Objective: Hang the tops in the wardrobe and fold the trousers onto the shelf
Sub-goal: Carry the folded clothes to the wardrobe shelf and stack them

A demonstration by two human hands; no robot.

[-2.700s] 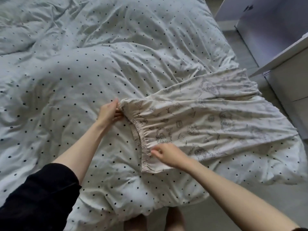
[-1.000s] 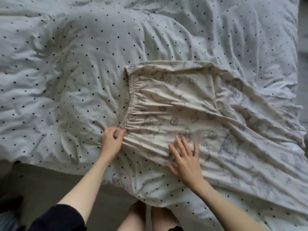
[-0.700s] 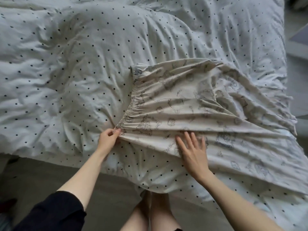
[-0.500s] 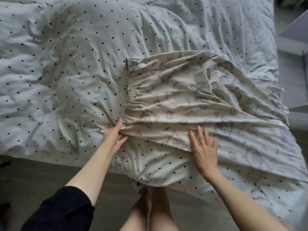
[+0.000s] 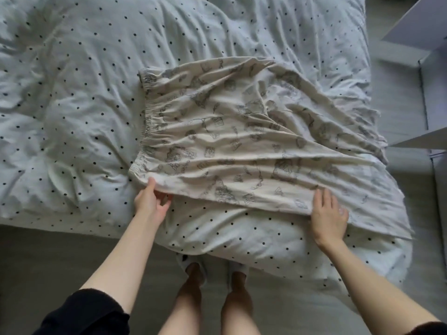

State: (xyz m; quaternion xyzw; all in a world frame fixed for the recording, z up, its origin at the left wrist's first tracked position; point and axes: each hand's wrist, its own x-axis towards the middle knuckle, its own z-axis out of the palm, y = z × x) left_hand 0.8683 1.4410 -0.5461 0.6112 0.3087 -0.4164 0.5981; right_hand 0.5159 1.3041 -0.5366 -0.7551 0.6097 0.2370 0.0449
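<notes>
Trousers (image 5: 242, 146), cream with a grey printed pattern, lie spread on the dotted duvet (image 5: 84, 105) of the bed, close to its near edge. Their long axis runs across the bed: the gathered elastic waistband (image 5: 146, 122) is at the left end, and the legs trail toward the bed's right edge, where the cloth bunches and partly hangs over. The left hand (image 5: 151, 205) is at the near waistband corner, thumb on top of the hem and fingers tucked under it, a loose pinch on the cloth. The right hand (image 5: 327, 217) lies flat on the near long edge farther along the legs, fingers straight and together, pressing the cloth. Both grips sit on the same near edge, so a lengthwise fold away from the person appears to be the step in hand; the leg ends lie beyond the right hand.
</notes>
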